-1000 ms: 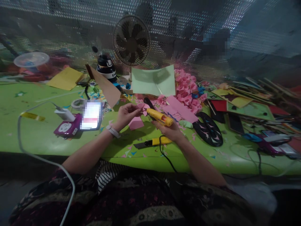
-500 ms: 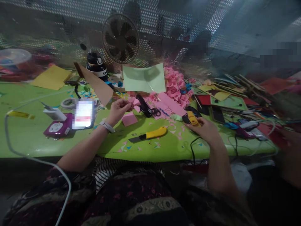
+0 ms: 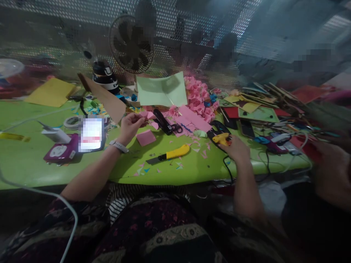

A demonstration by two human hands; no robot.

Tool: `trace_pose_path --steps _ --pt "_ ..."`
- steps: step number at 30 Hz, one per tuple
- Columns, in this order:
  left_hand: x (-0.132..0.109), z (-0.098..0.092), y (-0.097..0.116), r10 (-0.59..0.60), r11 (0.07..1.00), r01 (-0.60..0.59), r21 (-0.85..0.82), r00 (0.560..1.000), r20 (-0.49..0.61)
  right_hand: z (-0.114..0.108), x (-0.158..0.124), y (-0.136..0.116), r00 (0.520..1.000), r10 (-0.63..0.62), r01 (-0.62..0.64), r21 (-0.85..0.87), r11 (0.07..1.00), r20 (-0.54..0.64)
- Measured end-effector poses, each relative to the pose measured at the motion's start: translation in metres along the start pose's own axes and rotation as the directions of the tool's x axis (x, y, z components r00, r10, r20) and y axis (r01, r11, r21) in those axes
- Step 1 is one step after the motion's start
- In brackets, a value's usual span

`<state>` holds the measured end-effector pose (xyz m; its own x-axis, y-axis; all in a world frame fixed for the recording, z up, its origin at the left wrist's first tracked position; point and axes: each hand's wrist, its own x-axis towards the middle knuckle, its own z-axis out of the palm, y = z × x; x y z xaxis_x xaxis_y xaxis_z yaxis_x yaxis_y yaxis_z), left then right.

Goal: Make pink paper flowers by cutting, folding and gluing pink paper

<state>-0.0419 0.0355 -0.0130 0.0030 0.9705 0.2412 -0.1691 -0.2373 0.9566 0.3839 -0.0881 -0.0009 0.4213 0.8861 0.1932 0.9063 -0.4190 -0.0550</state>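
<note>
My left hand (image 3: 131, 126) is raised over the green table (image 3: 33, 164), its fingers pinched on a small pink paper piece (image 3: 145, 115). My right hand (image 3: 236, 149) rests low on the table to the right, closed round the yellow glue gun (image 3: 222, 138), whose black cord (image 3: 227, 168) drops over the table edge. A pink paper square (image 3: 146, 137) lies just below my left hand. A yellow utility knife (image 3: 171, 154) with its blade out lies between my hands.
Black scissors (image 3: 166, 124), pink paper flowers (image 3: 200, 96), a pale green sheet (image 3: 161, 90) and a fan (image 3: 131, 44) stand behind. A phone (image 3: 91, 134), tape roll (image 3: 71, 121) and charger sit left. Coloured card and cables clutter the right. Another person's hand (image 3: 333, 175) shows at far right.
My right hand has carried the glue gun away from the pink piece, rightwards and down onto the table. My left hand stays raised with the pink piece. My view has swung right.
</note>
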Motion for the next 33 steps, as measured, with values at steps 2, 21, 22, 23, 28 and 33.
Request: trace_pose_path --steps 2,21,22,23,28,33 --pt "0.0 -0.001 -0.001 0.015 1.0 -0.015 -0.01 1.0 -0.001 -0.003 -0.002 0.002 1.0 0.008 -0.008 -0.018 1.0 0.028" --pt "-0.002 0.002 0.006 0.071 0.997 -0.068 0.047 0.995 -0.064 -0.037 0.014 -0.191 0.688 -0.722 0.678 0.293 0.674 0.07" --pt "-0.002 0.002 0.005 0.067 0.997 -0.064 0.051 0.996 -0.057 -0.033 0.014 -0.202 0.625 -0.778 0.737 0.281 0.614 0.061" --pt "-0.002 0.001 0.004 0.064 0.997 -0.062 0.053 0.997 -0.051 -0.027 0.014 -0.211 0.553 -0.832 0.798 0.252 0.547 0.054" --pt "-0.001 -0.001 0.0 0.064 0.997 -0.063 0.054 0.997 -0.032 -0.003 0.014 -0.232 0.456 -0.89 0.888 0.06 0.455 -0.006" --pt "0.0 -0.002 0.0 0.034 0.997 -0.033 0.069 0.999 -0.023 0.01 0.013 -0.232 0.461 -0.887 0.887 0.046 0.459 -0.041"
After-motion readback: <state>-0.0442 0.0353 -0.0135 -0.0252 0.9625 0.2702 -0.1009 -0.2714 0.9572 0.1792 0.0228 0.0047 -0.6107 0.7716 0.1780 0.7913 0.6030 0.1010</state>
